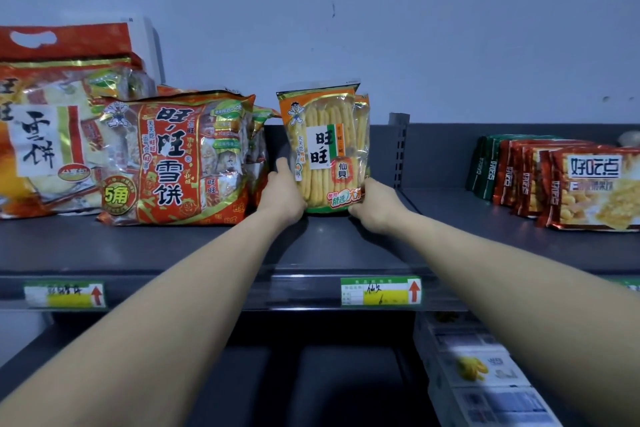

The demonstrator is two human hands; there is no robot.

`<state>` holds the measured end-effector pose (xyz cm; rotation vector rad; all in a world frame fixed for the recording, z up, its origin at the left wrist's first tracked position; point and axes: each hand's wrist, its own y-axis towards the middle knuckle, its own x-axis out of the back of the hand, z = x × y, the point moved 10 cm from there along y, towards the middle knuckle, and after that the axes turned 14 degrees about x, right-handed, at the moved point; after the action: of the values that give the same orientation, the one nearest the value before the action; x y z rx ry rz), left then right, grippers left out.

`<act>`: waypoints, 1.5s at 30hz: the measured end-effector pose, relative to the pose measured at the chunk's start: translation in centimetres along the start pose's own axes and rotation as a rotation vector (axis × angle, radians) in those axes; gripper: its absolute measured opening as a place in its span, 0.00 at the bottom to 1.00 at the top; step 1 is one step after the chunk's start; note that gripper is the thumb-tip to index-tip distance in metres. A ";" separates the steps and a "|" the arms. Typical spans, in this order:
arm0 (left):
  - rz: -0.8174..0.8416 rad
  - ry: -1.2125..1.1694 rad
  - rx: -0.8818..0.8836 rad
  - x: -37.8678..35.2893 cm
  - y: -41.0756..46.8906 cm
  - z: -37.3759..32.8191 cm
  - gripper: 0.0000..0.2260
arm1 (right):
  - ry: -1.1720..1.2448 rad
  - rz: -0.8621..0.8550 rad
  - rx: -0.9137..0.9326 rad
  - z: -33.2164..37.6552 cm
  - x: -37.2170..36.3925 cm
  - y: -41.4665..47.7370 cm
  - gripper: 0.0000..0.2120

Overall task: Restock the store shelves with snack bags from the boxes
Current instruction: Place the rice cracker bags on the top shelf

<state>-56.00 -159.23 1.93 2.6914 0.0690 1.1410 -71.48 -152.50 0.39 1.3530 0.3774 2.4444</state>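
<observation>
Both hands clasp one bag: the left hand [282, 194] curls round the lower left side and the right hand [375, 208] grips the lower right corner of the yellow cracker bag [325, 149]. The bag stands upright at mid-frame on the dark shelf [346, 246], its clear front showing rows of pale yellow crackers. Big red bags [176, 156] crowd the left of the frame, just beside the left hand, while rightward the shelf lies open up to a row of red biscuit packs [571, 184], with price tags [381, 291] along the front lip.

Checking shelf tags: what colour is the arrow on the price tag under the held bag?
The arrow is red; head view.
</observation>
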 end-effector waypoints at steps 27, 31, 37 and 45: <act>0.132 0.016 -0.293 6.7 -13.5 0.1 0.16 | -0.190 -0.217 0.233 11.0 3.7 -13.4 0.13; 0.221 0.014 -0.365 6.5 -19.3 3.2 0.13 | -0.214 -0.169 0.252 12.7 1.5 -20.3 0.12; 0.571 0.096 -0.180 -2.2 -25.9 14.3 0.11 | -0.201 0.219 -0.006 7.5 -10.2 -31.5 0.06; 0.848 0.344 0.072 -12.3 -33.6 30.5 0.16 | -0.132 0.669 -0.283 -0.5 -23.8 -44.6 0.04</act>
<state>-41.38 -133.51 -34.67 2.5790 -1.0794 1.8204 -53.38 -121.30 -35.04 1.6881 -0.5226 2.7325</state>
